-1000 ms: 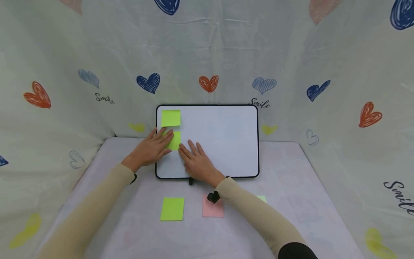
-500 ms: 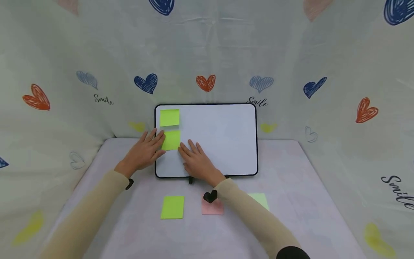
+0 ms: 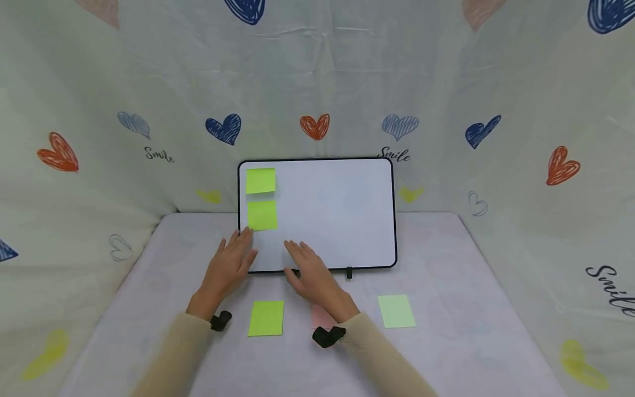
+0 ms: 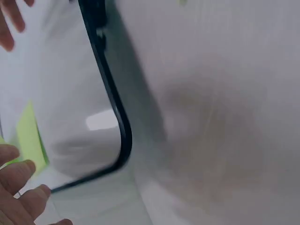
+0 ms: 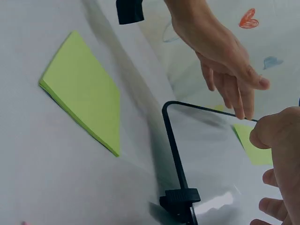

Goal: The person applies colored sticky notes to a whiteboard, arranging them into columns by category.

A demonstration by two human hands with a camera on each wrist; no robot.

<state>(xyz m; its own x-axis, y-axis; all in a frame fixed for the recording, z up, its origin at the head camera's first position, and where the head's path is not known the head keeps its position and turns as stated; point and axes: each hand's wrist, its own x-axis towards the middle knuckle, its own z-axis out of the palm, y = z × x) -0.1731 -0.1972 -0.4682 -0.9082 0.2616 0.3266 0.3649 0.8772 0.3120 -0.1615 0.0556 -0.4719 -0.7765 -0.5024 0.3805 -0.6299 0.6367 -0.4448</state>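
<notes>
The fingers of the left hand [image 3: 225,270] are nearly straight and hold nothing. Their tips are at the bottom left corner of the lower green note [image 3: 262,215]; I cannot tell if they touch it. The fingers of the right hand [image 3: 315,278] are straight and close together, with the thumb a bit apart, and they hold nothing either. That hand is in front of the low part of the whiteboard [image 3: 337,220], and I can't tell if it touches.

The lower green note is on the left side of the board. Just above it, with a small gap between, is the upper green note [image 3: 260,180]. Its bottom edge sticks out a little. The board has a black rim and leans back, and a small black foot [image 3: 349,273] pokes out under it.

Nearer to the person, a thick green pad [image 3: 265,318] lies flat on the white tabletop [image 3: 446,264]. Beside it is a pink pad [image 3: 322,316], partly hidden by the right arm. Past that is a pale green pad [image 3: 397,311]. Both sleeves are tan. Behind it all hangs a pale cloth [image 3: 347,71] with hearts and the word "Smile" on it.
</notes>
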